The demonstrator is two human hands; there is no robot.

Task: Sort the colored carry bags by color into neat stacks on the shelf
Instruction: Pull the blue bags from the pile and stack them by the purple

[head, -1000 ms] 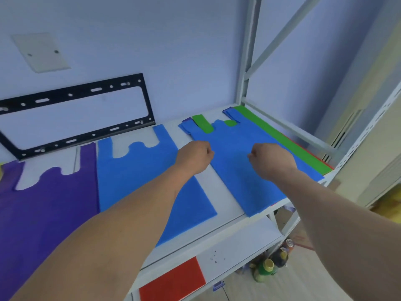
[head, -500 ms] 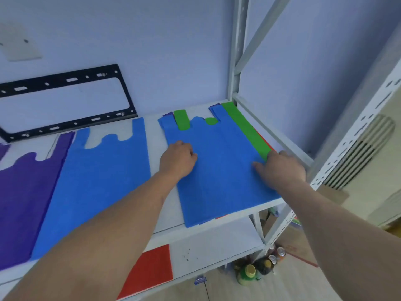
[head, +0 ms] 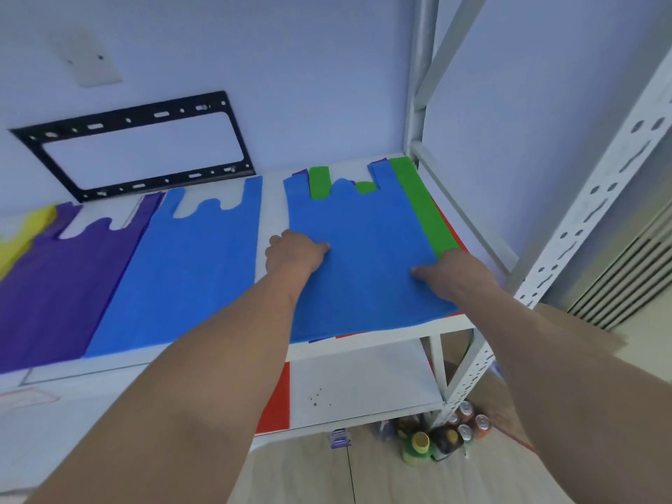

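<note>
A mixed pile lies at the right end of the white shelf (head: pixel 367 344), topped by a blue carry bag (head: pixel 363 227). A green bag (head: pixel 418 205) and a red bag (head: pixel 454 232) stick out from under it on the right. My left hand (head: pixel 294 252) is curled on this blue bag's left edge. My right hand (head: pixel 452 276) grips its right edge where the green shows. Left of the pile lie a separate blue bag (head: pixel 189 263), a purple bag (head: pixel 62 285) and a yellow bag (head: pixel 20 240).
A perforated white shelf post (head: pixel 582 212) stands close to my right arm. A black metal bracket (head: pixel 138 147) hangs on the wall behind. A red bag (head: pixel 278 398) lies on the lower shelf. Bottles and cans (head: pixel 436 434) stand on the floor by the shelf leg.
Both hands moved apart from the middle of the top blue bag to its left and right edges. The view shifted right and closer to the pile.
</note>
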